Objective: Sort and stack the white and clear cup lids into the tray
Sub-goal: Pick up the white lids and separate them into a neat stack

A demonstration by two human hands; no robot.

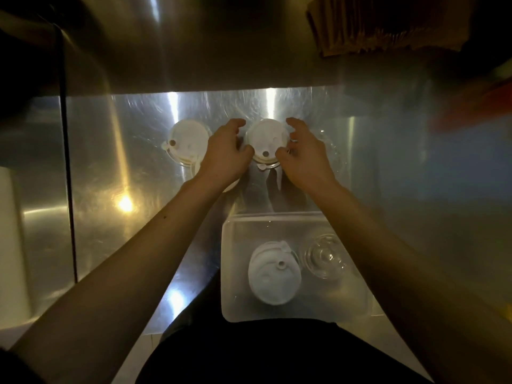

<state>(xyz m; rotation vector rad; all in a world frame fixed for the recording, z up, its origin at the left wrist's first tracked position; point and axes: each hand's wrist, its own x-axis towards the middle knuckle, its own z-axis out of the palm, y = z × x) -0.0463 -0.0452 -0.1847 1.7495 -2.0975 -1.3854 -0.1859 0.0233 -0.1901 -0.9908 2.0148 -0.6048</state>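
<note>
A white cup lid (266,141) lies on the steel counter with a clear rim showing under it. My left hand (225,152) and my right hand (303,153) grip this lid from either side. To the left a second white lid (187,139) rests on a clear one. A faint clear lid (331,146) lies just right of my right hand. Close to me stands the translucent tray (230,273). It holds a stack of white lids (273,275) on the left and a stack of clear domed lids (324,257) on the right.
The steel counter (119,167) meets a steel back wall. A dark cable (68,173) runs down the left side. Brown paper items (388,26) sit at the top right, and a blurred orange shape (476,106) is at the right edge.
</note>
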